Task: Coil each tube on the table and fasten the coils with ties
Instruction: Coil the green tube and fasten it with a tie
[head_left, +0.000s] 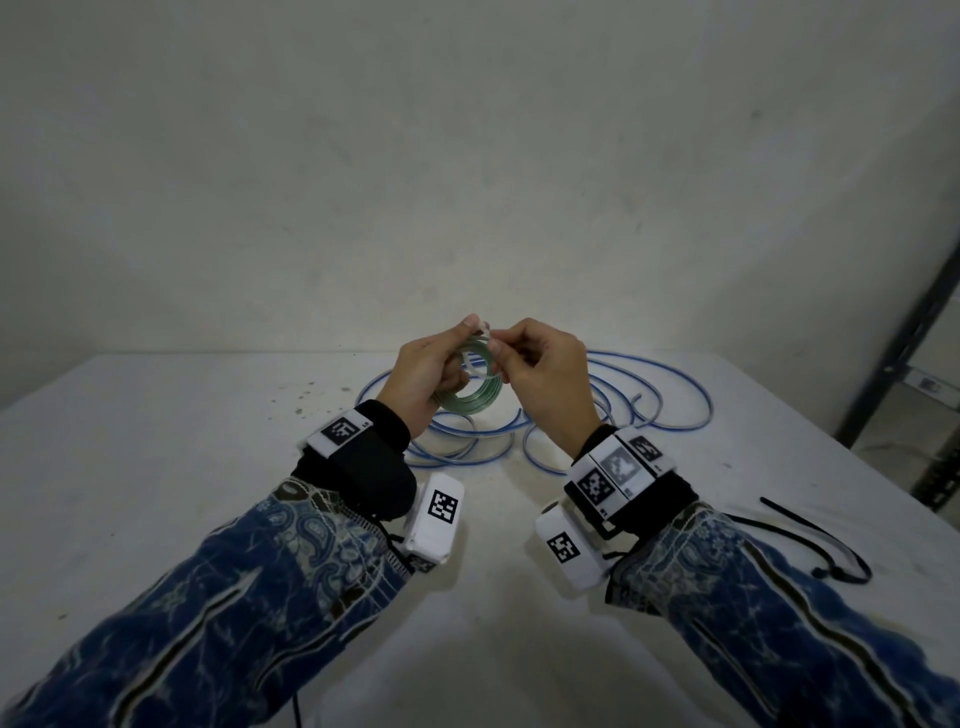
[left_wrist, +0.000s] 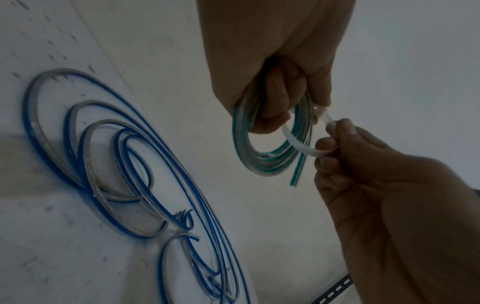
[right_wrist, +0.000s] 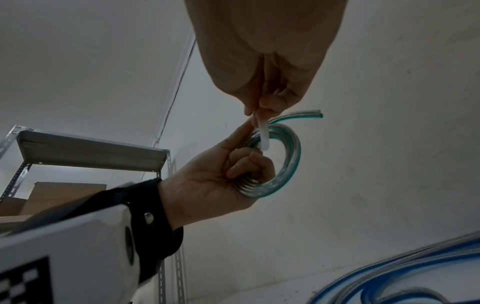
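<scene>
My left hand (head_left: 431, 364) grips a small coil of clear tube with a green stripe (head_left: 475, 397), held above the table. In the left wrist view the green coil (left_wrist: 262, 162) hangs from the curled fingers (left_wrist: 275, 98), its loose end pointing down. A white tie (left_wrist: 298, 142) loops through the coil. My right hand (head_left: 540, 364) pinches that white tie (right_wrist: 264, 135) between thumb and fingers, right beside the left hand. A long clear tube with a blue stripe (head_left: 649, 395) lies loose and uncoiled on the table (head_left: 156, 467) behind and under both hands.
Black ties (head_left: 826, 540) lie on the table near its right edge. A metal shelf post (head_left: 904, 332) stands at the far right beyond the table. A metal rack with cardboard boxes (right_wrist: 64, 156) shows in the right wrist view. A plain wall backs the table.
</scene>
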